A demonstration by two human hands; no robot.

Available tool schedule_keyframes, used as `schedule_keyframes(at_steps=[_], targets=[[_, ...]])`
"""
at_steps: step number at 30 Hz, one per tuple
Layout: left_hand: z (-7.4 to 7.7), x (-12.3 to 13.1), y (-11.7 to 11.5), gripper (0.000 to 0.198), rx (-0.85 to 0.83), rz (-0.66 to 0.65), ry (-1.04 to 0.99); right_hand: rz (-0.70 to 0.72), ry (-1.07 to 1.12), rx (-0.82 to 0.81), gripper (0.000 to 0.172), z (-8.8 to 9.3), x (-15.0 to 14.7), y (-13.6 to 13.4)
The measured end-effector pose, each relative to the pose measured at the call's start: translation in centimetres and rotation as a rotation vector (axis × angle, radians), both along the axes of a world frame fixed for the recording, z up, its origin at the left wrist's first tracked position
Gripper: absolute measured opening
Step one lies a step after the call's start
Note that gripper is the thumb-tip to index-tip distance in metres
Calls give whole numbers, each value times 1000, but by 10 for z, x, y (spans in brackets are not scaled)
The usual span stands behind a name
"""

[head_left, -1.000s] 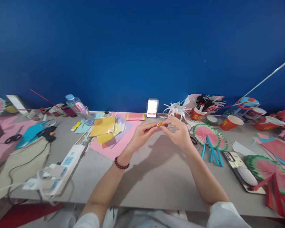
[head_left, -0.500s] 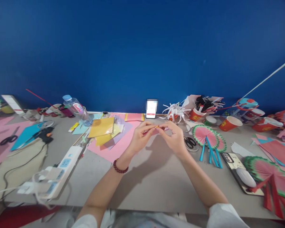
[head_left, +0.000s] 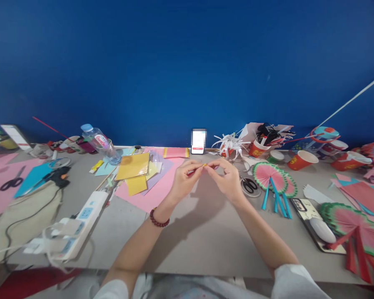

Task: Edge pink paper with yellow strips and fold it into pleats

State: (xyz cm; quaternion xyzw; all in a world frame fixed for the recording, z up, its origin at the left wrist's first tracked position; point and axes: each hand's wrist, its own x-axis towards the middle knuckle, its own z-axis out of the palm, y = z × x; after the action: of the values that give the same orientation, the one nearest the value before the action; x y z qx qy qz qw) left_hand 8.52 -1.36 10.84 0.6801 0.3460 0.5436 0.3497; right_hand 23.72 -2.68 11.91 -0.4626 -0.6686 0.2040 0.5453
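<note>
In the head view my left hand (head_left: pixel 185 179) and my right hand (head_left: pixel 226 178) meet above the middle of the grey table, fingertips pinched together. Between them is a small folded strip of red and yellow paper (head_left: pixel 205 165), mostly hidden by the fingers. A red part of it shows under the left fingers. Beyond the hands, a red-and-yellow striped paper piece (head_left: pixel 176 153) lies by the wall, beside an upright phone (head_left: pixel 199 142). Pink paper (head_left: pixel 137 201) spreads to the left of my left hand. Black-handled scissors (head_left: pixel 249 186) lie just right of my right hand.
On the left are a yellow paper pack (head_left: pixel 133 166), a tilted water bottle (head_left: pixel 100 143) and a power strip (head_left: pixel 85 222). To the right lie watermelon-coloured paper fans (head_left: pixel 269 176), a phone with a white mouse (head_left: pixel 322 231) on it, and red paper cups (head_left: pixel 302 160).
Both hands stay nearly in place, still pinching the paper strip. Less of its red part shows near the right fingers. The view has shifted very slightly.
</note>
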Motion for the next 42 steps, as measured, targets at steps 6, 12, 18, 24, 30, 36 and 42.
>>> schedule_keyframes(at_steps=[6, 12, 18, 24, 30, 36, 42], targets=[[-1, 1, -2, 15, 25, 33, 4, 12, -3, -13, 10, -1, 1, 1], [-3, 2, -1, 13, 51, 72, 13, 29, -9, -20, 10, -2, 1, 1], [0, 2, -4, 13, 98, 95, 55, 27, 25, -35, 15, 0, 5, 2], [1, 2, -8, 16, 154, 82, 132, 127, 16, 31, 8, 2, 9, 5], [3, -2, -7, 18, 82, 38, 149, 78, -10, 95, 12, 0, 8, 6], [11, -9, -4, 20, -13, -45, 187, 94, -27, 50, 17, 0, 10, 9], [10, -10, -4, 21, 16, -21, 187, 128, 11, -15, 19, -4, 12, 13]])
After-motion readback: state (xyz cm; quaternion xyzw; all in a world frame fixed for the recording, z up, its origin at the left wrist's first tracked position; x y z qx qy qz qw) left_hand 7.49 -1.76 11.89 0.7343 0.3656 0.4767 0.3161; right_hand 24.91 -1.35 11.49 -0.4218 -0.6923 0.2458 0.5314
